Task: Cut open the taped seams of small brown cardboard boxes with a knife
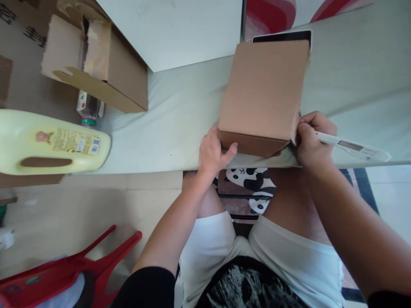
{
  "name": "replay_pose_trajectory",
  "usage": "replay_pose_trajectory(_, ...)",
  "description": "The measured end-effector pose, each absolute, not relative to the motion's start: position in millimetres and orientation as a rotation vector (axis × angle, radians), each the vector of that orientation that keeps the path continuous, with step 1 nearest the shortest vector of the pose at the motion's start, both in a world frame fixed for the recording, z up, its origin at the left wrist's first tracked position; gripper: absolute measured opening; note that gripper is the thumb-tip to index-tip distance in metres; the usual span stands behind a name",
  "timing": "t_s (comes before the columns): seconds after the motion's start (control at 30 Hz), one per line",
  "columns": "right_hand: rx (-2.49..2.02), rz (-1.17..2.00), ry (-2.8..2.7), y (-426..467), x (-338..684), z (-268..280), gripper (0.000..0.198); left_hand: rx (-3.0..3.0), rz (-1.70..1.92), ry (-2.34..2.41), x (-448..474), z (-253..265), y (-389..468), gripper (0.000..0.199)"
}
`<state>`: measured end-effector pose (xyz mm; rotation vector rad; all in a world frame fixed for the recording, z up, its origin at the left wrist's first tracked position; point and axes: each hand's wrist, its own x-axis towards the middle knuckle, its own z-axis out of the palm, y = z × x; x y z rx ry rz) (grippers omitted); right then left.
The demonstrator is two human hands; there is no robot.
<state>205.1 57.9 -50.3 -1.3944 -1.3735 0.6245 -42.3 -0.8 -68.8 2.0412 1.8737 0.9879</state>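
Note:
A closed brown cardboard box (263, 92) sits near the front edge of the cloth-covered table. My left hand (214, 152) steadies its near left corner, thumb against the front face and fingers along the left side. At the near right corner, my right hand (316, 139) is closed around a white digital food thermometer (353, 147). Its handle, with a small grey display and buttons, points out to the right. The thermometer's other end is hidden by my fingers, close to the box's right side, where the cardboard edge looks rough.
Behind the box lies a dark-screened device (282, 37). A large white box (183, 30) stands at the back. To the left are an opened cardboard carton (125, 70), a bottle with a green cap (89, 121) and a pale yellow jug (77, 162). A red plastic stool (48, 278) stands below left.

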Motion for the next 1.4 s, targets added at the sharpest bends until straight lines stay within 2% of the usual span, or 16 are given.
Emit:
replay_pose_trajectory(1.1,-1.367,0.844,-1.176,54.7,204.4,-47.5,0.010,1.993,1.047,1.820,-42.3,-68.0,0.2,0.080)
replay_pose_trajectory(1.4,-1.310,0.912,-1.202,63.6,211.9,-57.2,0.017,2.001,0.996,1.848,-42.2,-65.5,0.3,0.081)
